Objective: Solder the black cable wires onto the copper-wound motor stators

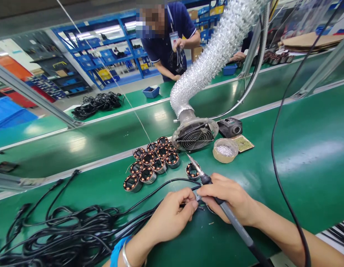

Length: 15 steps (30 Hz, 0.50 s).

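My right hand (230, 200) is closed around a soldering iron (235, 218), its tip pointing up and away toward a single copper-wound stator (192, 170). Close beside it, my left hand (174, 211) pinches the end of a black cable, next to a small pale piece (198, 195) between the two hands. What exactly the fingertips grip is partly hidden. Several more stators (147, 174) stand grouped on the green bench beyond my left hand. A large tangle of black cables (69, 230) lies to the left.
A fume extractor (195, 135) on a silver duct (211, 55) hangs over the bench. Right of it are a round tub (225, 150) and a black holder (230, 127). A black cord (274, 155) hangs at the right. Across the bench stands a person (168, 40).
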Motion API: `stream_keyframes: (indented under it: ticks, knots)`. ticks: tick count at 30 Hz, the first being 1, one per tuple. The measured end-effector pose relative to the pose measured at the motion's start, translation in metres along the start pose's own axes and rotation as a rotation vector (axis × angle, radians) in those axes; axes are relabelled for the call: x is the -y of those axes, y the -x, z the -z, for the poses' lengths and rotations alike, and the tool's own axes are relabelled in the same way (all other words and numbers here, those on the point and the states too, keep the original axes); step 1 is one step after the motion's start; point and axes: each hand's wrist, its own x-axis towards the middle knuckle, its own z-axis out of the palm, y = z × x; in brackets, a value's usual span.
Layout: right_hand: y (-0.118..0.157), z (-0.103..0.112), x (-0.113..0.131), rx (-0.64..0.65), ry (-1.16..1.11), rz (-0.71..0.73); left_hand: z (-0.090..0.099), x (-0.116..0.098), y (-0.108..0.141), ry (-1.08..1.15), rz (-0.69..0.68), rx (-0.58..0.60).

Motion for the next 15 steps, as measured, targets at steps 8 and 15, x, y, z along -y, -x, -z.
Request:
stream_keyframes:
  ticks: [8,15]
  knots:
    - [0.001,-0.006,0.005,-0.029,0.012,0.033,0.000,0.005,-0.006,0.255,0.045,0.066]
    - [0.007,-0.004,0.001,-0.073,0.052,-0.021,-0.005,0.007,-0.020,0.513,0.121,-0.014]
